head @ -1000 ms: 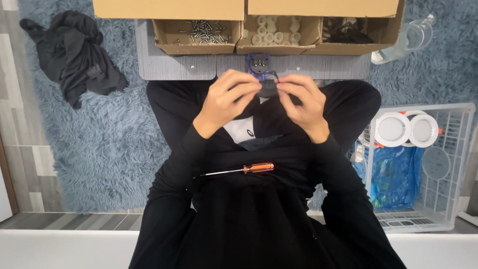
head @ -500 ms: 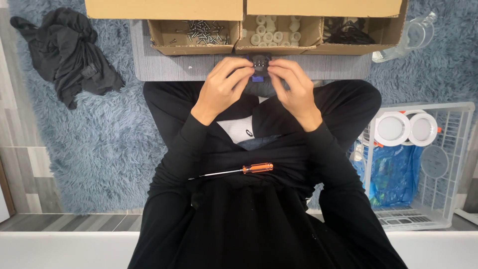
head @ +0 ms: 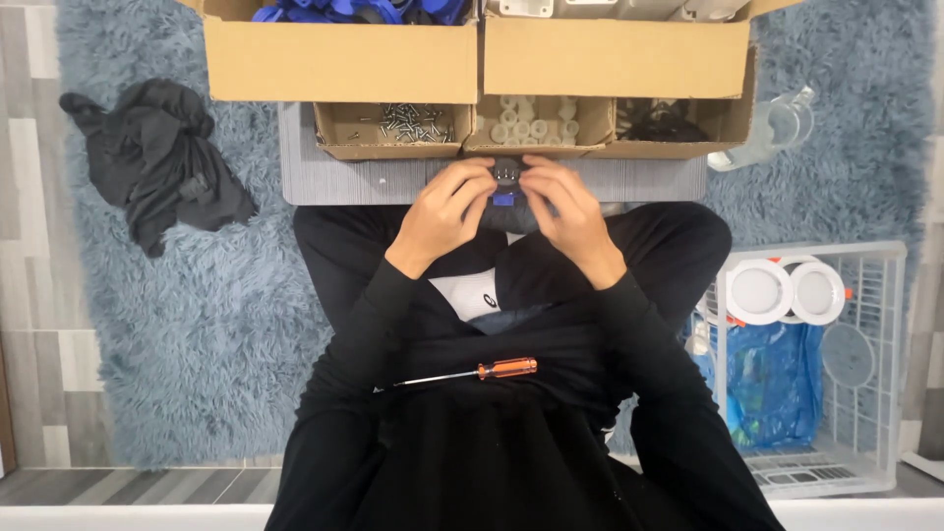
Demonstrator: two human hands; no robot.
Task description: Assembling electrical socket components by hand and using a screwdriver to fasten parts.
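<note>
Both hands (head: 506, 206) around small part (head: 504, 187)

there is one view only, from the camera on my head, looking almost straight down over my chest and crossed legs. it sits close above my left hand (head: 442, 216) and right hand (head: 570, 216), which meet near the top middle. beyond my grip the frame ends at the cardboard boxes (head: 339, 61); to its right lies a white wire basket (head: 890, 359), behind it my lap.
</note>
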